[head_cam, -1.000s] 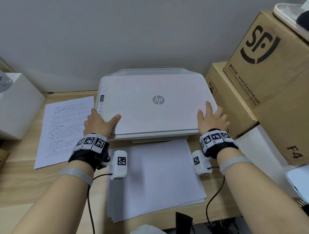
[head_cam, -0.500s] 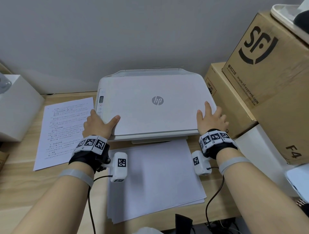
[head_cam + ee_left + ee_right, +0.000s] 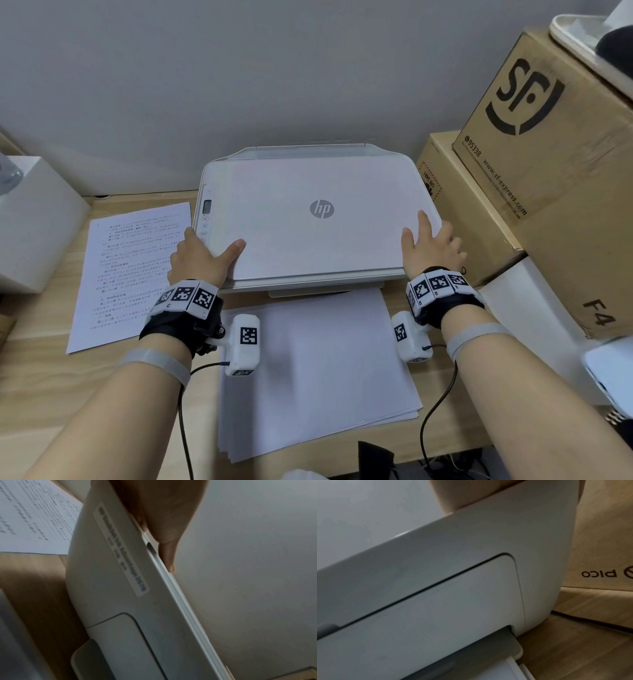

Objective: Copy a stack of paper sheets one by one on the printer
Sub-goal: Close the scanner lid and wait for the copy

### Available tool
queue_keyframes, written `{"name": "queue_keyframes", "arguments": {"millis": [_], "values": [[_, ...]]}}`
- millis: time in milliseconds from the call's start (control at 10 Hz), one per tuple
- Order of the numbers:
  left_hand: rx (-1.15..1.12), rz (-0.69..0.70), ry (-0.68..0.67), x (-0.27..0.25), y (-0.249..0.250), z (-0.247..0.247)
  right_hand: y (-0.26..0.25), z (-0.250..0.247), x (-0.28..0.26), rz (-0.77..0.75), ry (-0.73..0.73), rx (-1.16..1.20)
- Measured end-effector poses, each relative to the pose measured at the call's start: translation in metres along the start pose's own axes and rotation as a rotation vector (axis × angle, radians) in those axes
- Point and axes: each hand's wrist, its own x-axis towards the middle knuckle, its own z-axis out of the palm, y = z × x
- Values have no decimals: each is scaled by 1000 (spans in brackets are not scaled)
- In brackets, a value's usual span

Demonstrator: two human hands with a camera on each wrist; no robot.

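The white HP printer [image 3: 318, 219] stands at the back of the wooden desk [image 3: 51, 394] with its lid down. My left hand [image 3: 202, 257] rests on the lid's front-left corner, thumb stretched out on top and fingers by the control panel [image 3: 205, 216]. In the left wrist view the thumb [image 3: 169, 558] lies along the lid's edge. My right hand [image 3: 431, 246] lies flat on the front-right corner, fingers straight. A stack of blank sheets [image 3: 318, 370] lies in front of the printer. One printed sheet [image 3: 130, 267] lies to its left.
Two cardboard boxes [image 3: 548, 171] [image 3: 455, 212] crowd the printer's right side, with a white box [image 3: 534, 325] below them. Another white box [image 3: 34, 226] stands at the far left. Wrist-camera cables [image 3: 435, 411] trail over the desk's front edge.
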Motion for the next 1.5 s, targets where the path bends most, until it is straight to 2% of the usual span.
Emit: {"name": "queue_keyframes", "arguments": {"millis": [1500], "values": [[14, -3, 13, 2, -1, 2, 1, 0, 0, -8, 5, 14]]}}
